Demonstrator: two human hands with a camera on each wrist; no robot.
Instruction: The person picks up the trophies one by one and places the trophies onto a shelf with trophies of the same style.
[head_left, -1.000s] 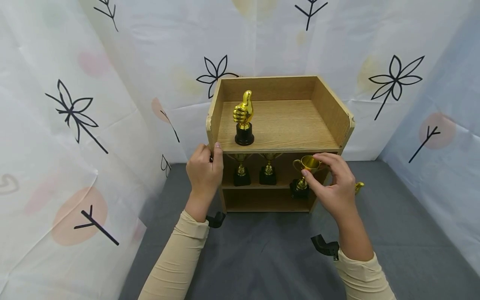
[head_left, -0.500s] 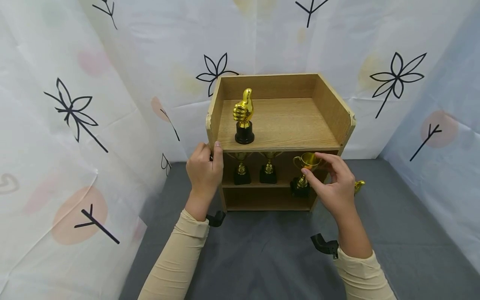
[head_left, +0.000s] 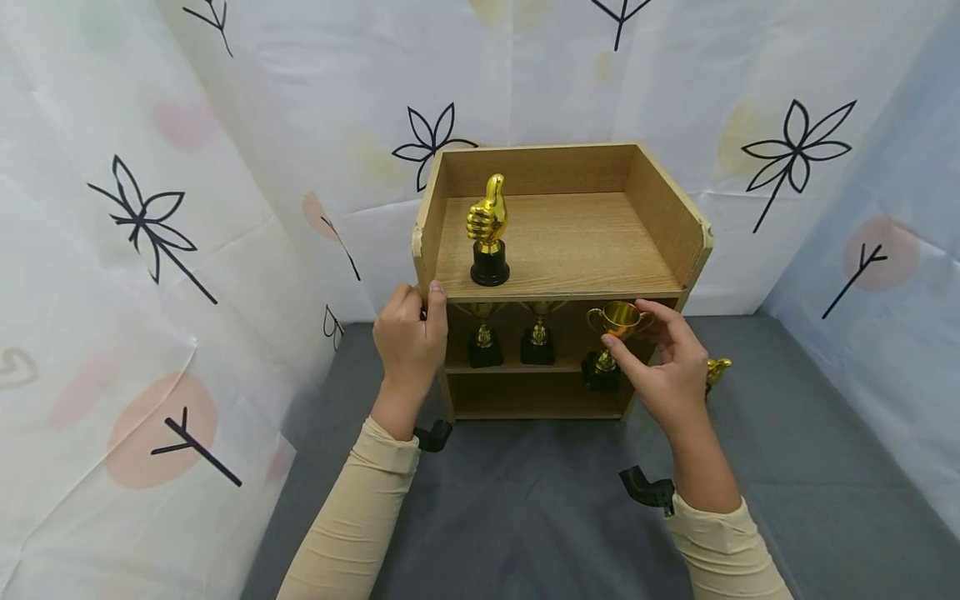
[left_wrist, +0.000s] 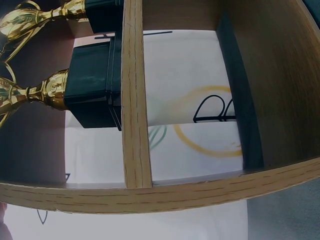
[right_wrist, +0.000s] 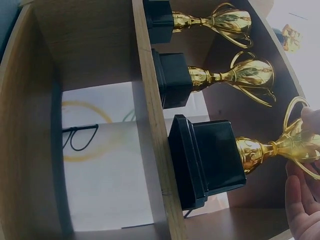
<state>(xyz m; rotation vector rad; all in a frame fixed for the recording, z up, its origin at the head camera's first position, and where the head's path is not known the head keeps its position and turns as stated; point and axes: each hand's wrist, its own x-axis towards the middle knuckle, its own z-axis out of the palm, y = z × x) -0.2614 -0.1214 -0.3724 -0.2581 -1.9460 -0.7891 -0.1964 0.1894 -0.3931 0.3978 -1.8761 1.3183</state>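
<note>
My left hand [head_left: 408, 342] grips the left side of the wooden shelf [head_left: 570, 242], thumb along its front edge. Only a sliver of that hand shows in the left wrist view. With thumb and fingertips, my right hand [head_left: 671, 367] pinches the bowl of a gold trophy cup [head_left: 621, 318] at the right of the middle tier. In the right wrist view, the cup's square black base [right_wrist: 215, 155] is right at that tier's front edge, slightly tilted. Two similar trophy cups [head_left: 484, 346] stand upright to its left, their tops partly hidden by the upper board.
A gold thumbs-up trophy [head_left: 489, 237] stands on the top tier, at the left. Another gold-topped piece [head_left: 717, 372] is on the grey cloth [head_left: 540, 500] right of the shelf, partly behind my right hand. Patterned white sheets [head_left: 300, 125] enclose the back and sides.
The whole scene sits slightly higher in the head view. Both hands keep their holds, and the trophy cup stays at nearly the same spot on the shelf.
</note>
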